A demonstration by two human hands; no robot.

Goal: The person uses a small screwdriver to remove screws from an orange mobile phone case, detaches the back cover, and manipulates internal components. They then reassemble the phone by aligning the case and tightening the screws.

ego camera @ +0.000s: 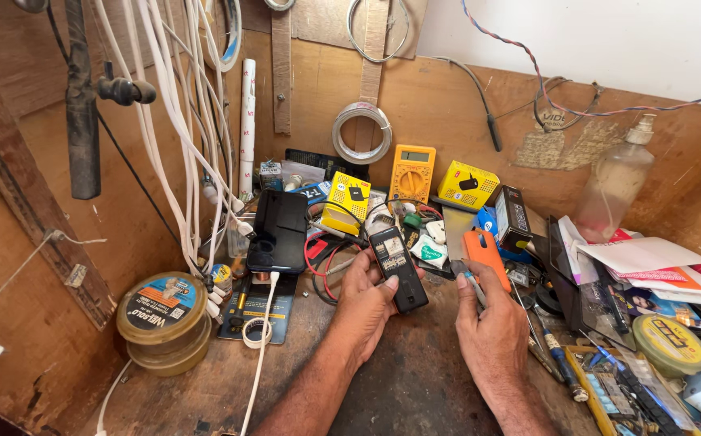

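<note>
1. Two hands work over the wooden bench (415, 387).
2. The left hand (364, 303) is closed around one small black phone (398, 269), held just above the bench centre, thumb on its lower part.
3. That phone is slim and dark, with a pale label patch near its top.
4. The right hand (489, 319) grips one orange-handled tool (484, 254), fingers wrapped shut.
5. Two yellow boxes (349, 197), one yellow multimeter (412, 172) and one black smartphone (278, 230) lie behind.
</note>
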